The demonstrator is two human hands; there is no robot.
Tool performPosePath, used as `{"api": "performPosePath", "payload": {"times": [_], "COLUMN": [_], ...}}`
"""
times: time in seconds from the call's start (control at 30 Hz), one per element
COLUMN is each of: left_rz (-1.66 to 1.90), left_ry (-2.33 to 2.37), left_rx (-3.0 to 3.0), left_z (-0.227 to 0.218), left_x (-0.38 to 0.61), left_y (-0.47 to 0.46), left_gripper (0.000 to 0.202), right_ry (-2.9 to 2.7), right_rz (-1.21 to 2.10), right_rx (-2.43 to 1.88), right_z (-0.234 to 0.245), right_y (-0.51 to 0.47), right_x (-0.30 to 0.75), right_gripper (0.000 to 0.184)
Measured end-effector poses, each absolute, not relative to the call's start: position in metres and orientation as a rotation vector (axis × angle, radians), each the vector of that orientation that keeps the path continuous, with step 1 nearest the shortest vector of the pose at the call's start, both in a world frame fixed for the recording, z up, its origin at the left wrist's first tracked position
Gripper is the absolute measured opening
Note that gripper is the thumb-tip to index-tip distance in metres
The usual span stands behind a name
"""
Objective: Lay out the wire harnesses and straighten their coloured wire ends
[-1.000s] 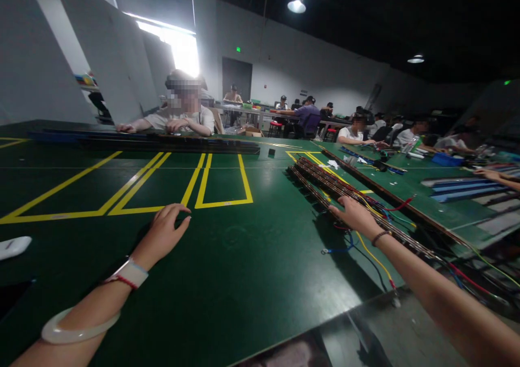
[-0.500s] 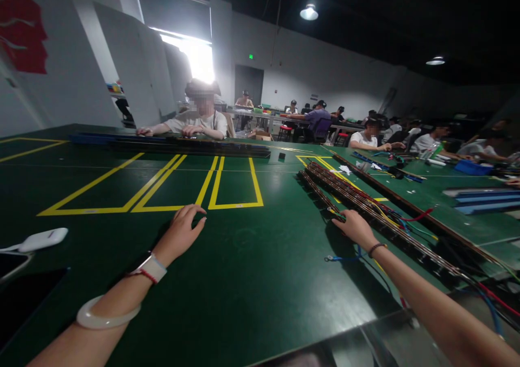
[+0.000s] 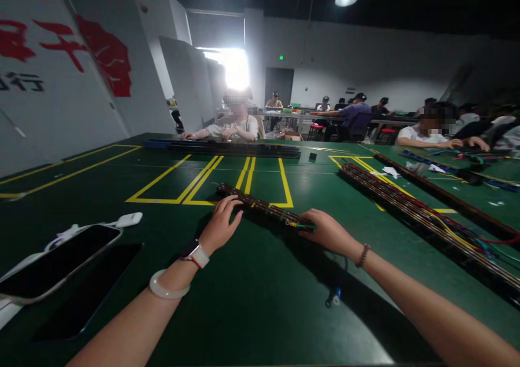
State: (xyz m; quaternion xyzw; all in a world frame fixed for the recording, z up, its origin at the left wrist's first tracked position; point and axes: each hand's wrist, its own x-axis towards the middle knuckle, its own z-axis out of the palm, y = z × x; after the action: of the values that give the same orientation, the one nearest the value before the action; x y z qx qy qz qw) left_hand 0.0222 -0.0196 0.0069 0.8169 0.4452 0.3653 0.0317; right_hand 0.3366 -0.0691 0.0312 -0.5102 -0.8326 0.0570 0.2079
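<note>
My right hand (image 3: 325,230) is closed around a long dark strip (image 3: 264,208) with metal rods. Beside its fingers, a green wire and a yellow sleeve with a ring terminal show on the strip. A blue wire with ring terminals (image 3: 336,297) dangles below that wrist. The strip slants up to the left over the yellow-taped boxes. My left hand (image 3: 221,220) is by its far part, fingers and thumb apart, fingertips overlapping the strip's near edge; whether they touch it I cannot tell.
A bundle of similar strips (image 3: 398,210) with coloured wires lies on the right of the green table (image 3: 252,302). Two phones, one black (image 3: 93,291), lie on the left, beside a white earphone case (image 3: 129,219). Across the table, a person sits behind dark bars (image 3: 231,149).
My right hand has drawn the strip away from the bundle, leftward and in front of me. My left hand is now beside the strip. The view has turned left.
</note>
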Motion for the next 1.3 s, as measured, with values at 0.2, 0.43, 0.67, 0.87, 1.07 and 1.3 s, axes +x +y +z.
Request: {"api": "performPosePath", "payload": {"times": [0.2, 0.43, 0.67, 0.87, 1.07, 1.3], "left_rz": [1.018, 0.734, 0.673, 0.542, 0.408, 0.308], "left_ry": [1.432, 1.521, 1.529, 1.627, 1.737, 1.787], "left_rx": [2.627, 2.618, 2.665, 2.706, 2.751, 2.724], "left_z": [0.001, -0.002, -0.001, 0.006, 0.012, 0.018], "left_x": [0.021, 0.019, 0.017, 0.018, 0.021, 0.014], "left_y": [-0.017, -0.016, -0.015, -0.016, -0.018, -0.017], "left_gripper": [0.036, 0.042, 0.046, 0.05, 0.051, 0.051], "right_ry": [-2.51, -2.533, -1.871, -1.822, -2.314, -2.306], "right_rz": [0.24, 0.149, 0.155, -0.032, 0.152, 0.329], "right_rx": [-1.1, -0.946, -1.258, -1.59, -1.565, -1.578], "right_z": [0.027, 0.025, 0.026, -0.006, 0.0, 0.007], "right_y": [-0.029, -0.016, -0.027, -0.041, -0.051, -0.06], "right_x": [0.271, 0.255, 0.32, 0.378, 0.369, 0.35], "right_gripper": [0.029, 0.02, 0.023, 0.082, 0.034, 0.054]}}
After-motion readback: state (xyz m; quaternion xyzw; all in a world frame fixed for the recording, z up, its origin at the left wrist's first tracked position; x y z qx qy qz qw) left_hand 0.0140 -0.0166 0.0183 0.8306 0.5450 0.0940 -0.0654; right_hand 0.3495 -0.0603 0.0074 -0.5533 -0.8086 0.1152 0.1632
